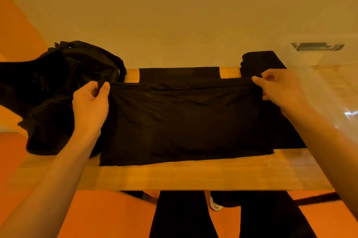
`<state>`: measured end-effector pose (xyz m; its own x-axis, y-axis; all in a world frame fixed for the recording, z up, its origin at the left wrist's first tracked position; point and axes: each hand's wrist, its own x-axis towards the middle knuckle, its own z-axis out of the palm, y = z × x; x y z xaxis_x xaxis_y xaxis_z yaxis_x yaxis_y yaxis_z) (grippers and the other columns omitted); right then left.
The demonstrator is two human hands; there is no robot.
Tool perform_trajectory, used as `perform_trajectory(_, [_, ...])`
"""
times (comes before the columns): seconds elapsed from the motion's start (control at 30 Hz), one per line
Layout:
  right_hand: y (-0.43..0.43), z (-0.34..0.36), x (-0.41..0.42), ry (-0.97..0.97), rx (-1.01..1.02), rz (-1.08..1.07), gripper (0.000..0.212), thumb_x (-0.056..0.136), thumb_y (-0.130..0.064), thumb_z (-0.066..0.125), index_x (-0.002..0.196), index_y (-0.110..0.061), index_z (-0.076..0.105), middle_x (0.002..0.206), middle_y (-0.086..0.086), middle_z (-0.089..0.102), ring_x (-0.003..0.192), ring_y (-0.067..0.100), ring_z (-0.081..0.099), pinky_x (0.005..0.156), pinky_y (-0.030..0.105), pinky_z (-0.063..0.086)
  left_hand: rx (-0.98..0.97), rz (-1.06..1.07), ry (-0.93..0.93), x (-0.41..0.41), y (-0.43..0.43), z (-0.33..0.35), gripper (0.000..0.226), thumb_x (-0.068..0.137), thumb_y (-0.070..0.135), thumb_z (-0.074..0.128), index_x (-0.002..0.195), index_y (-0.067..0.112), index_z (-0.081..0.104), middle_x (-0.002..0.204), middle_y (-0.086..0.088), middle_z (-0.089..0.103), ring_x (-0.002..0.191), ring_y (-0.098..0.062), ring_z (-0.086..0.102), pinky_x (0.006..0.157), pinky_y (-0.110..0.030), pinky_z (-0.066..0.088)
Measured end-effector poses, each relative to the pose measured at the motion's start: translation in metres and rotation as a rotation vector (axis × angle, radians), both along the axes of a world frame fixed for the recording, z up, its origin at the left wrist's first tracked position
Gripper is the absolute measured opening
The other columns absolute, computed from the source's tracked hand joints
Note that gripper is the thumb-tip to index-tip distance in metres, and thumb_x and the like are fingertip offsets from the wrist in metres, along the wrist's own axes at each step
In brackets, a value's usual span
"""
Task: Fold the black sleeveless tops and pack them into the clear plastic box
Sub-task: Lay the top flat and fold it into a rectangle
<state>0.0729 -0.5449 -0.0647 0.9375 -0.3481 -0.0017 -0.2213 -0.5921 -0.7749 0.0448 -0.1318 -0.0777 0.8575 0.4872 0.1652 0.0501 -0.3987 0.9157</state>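
L hand (pixel 91 100) & R hand (pixel 275 86) each pinch a far corner of top (pixel 184 121), mid-fold; folded stack (pixel 261 59) at far-right corner by box (pixel 329 83); unfolded pile (pixel 58 92) at left edge not yet done

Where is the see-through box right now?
In the head view the clear plastic box sits at the right end of the wooden table, just past the right hand, which pinches the black sleeveless top.

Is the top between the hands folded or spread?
Folded, partly: the top lies doubled, left hand and right hand pinching its far corners.
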Motion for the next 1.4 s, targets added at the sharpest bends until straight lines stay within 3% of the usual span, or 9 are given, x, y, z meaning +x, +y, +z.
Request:
perform_trajectory(0.1, [0.001, -0.001, 0.017, -0.024, -0.205, 0.036, 0.028, 0.098, -0.034, 0.062, 0.085, -0.01, 0.068, 0.077, 0.011, 0.065, 0.079, 0.025, 0.066, 0.084, 0.039, 0.053, 0.098, 0.012, 0.001, 0.021, -0.004, 0.0, 0.031, 0.1, 0.035, 0.058, 0.085, 0.009, 0.064, 0.078, -0.01, 0.061, 0.078, -0.026, 0.062, 0.077, -0.045, 0.053])
perform_trajectory(0.23, [0.003, -0.003, 0.04, -0.07, -0.444, 0.072, 0.033, 0.098, -0.035, 0.062, 0.082, -0.007, 0.069, 0.068, 0.011, 0.065, 0.066, 0.024, 0.064, 0.068, 0.036, 0.052, 0.347, 0.006, 0.086, 0.048, -0.011, 0.002, 0.018, 0.103, 0.023, 0.056, 0.102, 0.01, 0.068, 0.075, 0.008, 0.055, 0.076, -0.013, 0.056, 0.079, -0.037, 0.048])
perform_trajectory(0.37, [0.009, -0.004, 0.055, -0.141, -0.779, 0.107, 0.025, 0.095, -0.038, 0.065, 0.083, -0.017, 0.071, 0.065, -0.001, 0.057, 0.058, 0.014, 0.048, 0.049, 0.023, 0.028, 0.537, 0.022, 0.119, 0.069, -0.02, 0.005, 0.019, 0.102, 0.02, 0.058, 0.112, 0.006, 0.067, 0.093, -0.006, 0.066, 0.088, -0.021, 0.062, 0.081, -0.031, 0.043])
perform_trajectory(0.7, [0.017, -0.011, 0.077, -0.141, -0.856, 0.0, 0.025, 0.093, -0.041, 0.069, 0.091, -0.017, 0.075, 0.077, 0.002, 0.055, 0.075, 0.021, 0.05, 0.053, 0.028, 0.031, 0.602, 0.067, 0.114, 0.086, -0.028, 0.009, 0.015, 0.101, 0.013, 0.059, 0.114, 0.008, 0.065, 0.094, 0.0, 0.058, 0.089, -0.014, 0.053, 0.085, -0.03, 0.043])
perform_trajectory(0.83, [0.019, -0.015, 0.083, -0.099, -0.857, 0.039, 0.027, 0.092, -0.04, 0.071, 0.1, -0.015, 0.076, 0.093, 0.009, 0.063, 0.096, 0.031, 0.058, 0.059, 0.036, 0.041, 0.625, 0.031, 0.118, 0.094, -0.03, 0.006, 0.013, 0.101, 0.013, 0.06, 0.111, 0.008, 0.065, 0.094, -0.002, 0.06, 0.092, -0.021, 0.06, 0.085, -0.03, 0.042])
perform_trajectory(1.03, [0.015, -0.025, 0.086, -0.091, -0.833, 0.037, 0.029, 0.092, -0.039, 0.071, 0.108, -0.015, 0.074, 0.096, 0.009, 0.064, 0.101, 0.031, 0.057, 0.062, 0.038, 0.046, 0.669, 0.023, 0.171, 0.102, -0.029, -0.007, 0.013, 0.1, 0.011, 0.061, 0.111, 0.006, 0.064, 0.106, -0.012, 0.066, 0.1, -0.029, 0.064, 0.081, -0.032, 0.043])
perform_trajectory(1.2, [0.028, -0.013, 0.062, -0.129, -0.839, 0.118, 0.038, 0.095, -0.033, 0.066, 0.127, -0.013, 0.064, 0.116, 0.016, 0.06, 0.114, 0.036, 0.052, 0.08, 0.046, 0.048, 0.834, -0.134, 0.113, 0.082, -0.045, -0.006, 0.029, 0.098, 0.01, 0.061, 0.126, 0.002, 0.058, 0.135, -0.018, 0.048, 0.116, -0.035, 0.055, 0.09, -0.039, 0.048])
perform_trajectory(1.3, [0.061, -0.018, 0.009, -0.131, -0.841, 0.399, 0.05, 0.094, -0.05, 0.055, 0.133, -0.019, 0.06, 0.13, 0.013, 0.059, 0.123, 0.032, 0.053, 0.1, 0.047, 0.044, 0.899, -0.313, 0.111, 0.028, -0.072, -0.018, 0.049, 0.098, 0.033, 0.06, 0.14, 0.009, 0.054, 0.152, -0.015, 0.04, 0.141, -0.034, 0.039, 0.114, -0.045, 0.037])
perform_trajectory(1.4, [0.089, -0.049, -0.038, 0.051, -0.838, 0.609, 0.072, 0.096, -0.071, 0.023, 0.154, -0.03, 0.035, 0.161, 0.01, 0.033, 0.15, 0.028, 0.028, 0.119, 0.043, 0.026, 1.002, -0.493, 0.38, -0.021, -0.089, -0.049, 0.08, 0.096, 0.072, 0.019, 0.161, 0.025, 0.011, 0.17, -0.009, -0.002, 0.156, -0.026, -0.006, 0.124, -0.039, 0.003])
